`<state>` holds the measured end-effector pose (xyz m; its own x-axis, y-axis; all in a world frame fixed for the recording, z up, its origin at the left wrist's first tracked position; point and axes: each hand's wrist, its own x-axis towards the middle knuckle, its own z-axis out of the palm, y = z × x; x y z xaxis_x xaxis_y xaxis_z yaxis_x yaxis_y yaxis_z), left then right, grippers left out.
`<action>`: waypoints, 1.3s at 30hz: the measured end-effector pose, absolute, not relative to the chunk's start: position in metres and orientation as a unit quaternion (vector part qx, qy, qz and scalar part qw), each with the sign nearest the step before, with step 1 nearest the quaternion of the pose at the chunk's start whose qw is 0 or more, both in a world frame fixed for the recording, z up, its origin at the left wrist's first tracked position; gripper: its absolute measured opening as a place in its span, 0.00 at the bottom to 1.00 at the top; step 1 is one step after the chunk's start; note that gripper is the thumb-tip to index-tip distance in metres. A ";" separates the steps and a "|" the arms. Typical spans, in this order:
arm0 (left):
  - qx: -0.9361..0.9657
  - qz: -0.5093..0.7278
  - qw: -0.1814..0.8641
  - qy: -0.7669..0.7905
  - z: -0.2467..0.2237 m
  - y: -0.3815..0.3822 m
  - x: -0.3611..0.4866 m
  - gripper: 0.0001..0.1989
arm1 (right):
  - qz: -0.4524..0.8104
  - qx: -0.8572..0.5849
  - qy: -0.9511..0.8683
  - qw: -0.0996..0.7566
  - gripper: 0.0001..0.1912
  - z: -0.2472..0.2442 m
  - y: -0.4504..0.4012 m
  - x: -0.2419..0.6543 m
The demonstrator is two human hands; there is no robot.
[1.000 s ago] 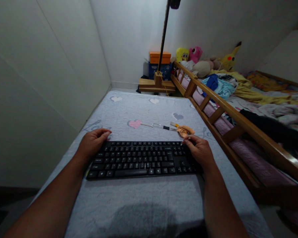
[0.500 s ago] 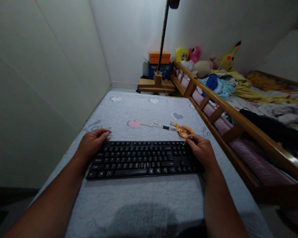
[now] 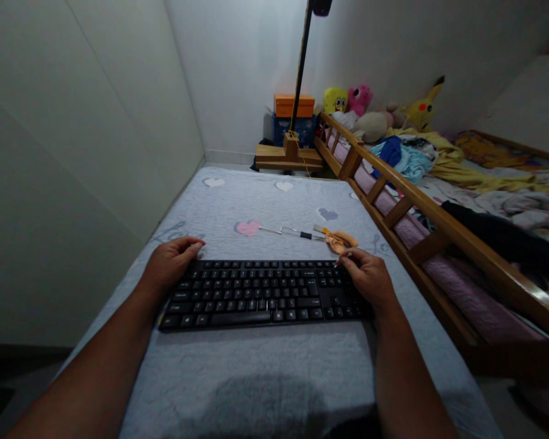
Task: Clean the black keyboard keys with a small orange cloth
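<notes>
A black keyboard (image 3: 256,292) lies flat across the pale bedspread, its keys facing up. Beside its upper left corner is my left hand (image 3: 171,262), thumb and forefinger pressed together; whether they hold anything small is too unclear to tell. My right hand (image 3: 368,274) is over the keyboard's upper right part, pinching a thin white stick (image 3: 337,264) whose tip is near the top row of the number pad. The other fingers of this hand are curled, and the keys below it are hidden.
Behind the keyboard lie a yellow-handled brush (image 3: 321,229), a metal tool with a black grip (image 3: 305,235) and a bunched orange cloth (image 3: 341,240). A wooden bed rail (image 3: 407,198) runs along the right. A stand (image 3: 288,158) and an orange box (image 3: 294,105) are at the back.
My right hand has shifted slightly left along the keyboard's top edge with the white stick. The left hand and the keyboard have not visibly moved.
</notes>
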<state>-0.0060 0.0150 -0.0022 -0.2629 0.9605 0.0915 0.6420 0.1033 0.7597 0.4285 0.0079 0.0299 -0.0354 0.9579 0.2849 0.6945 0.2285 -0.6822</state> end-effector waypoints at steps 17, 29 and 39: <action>0.569 0.369 0.212 0.704 -0.004 0.016 -0.006 0.18 | 0.173 -0.571 -0.712 0.371 0.10 0.026 0.010 0.422; 0.566 0.359 0.217 0.710 0.001 0.014 -0.003 0.18 | 0.170 -0.578 -0.700 0.384 0.11 0.024 0.011 0.419; 0.568 0.358 0.213 0.710 0.000 0.014 -0.005 0.18 | 0.167 -0.581 -0.700 0.379 0.10 0.023 0.012 0.419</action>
<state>-0.0047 0.0137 -0.0001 -0.2641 0.9589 0.1035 0.6539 0.0991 0.7500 0.4194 0.0120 0.0231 -0.0366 0.9407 0.3373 0.6880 0.2686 -0.6742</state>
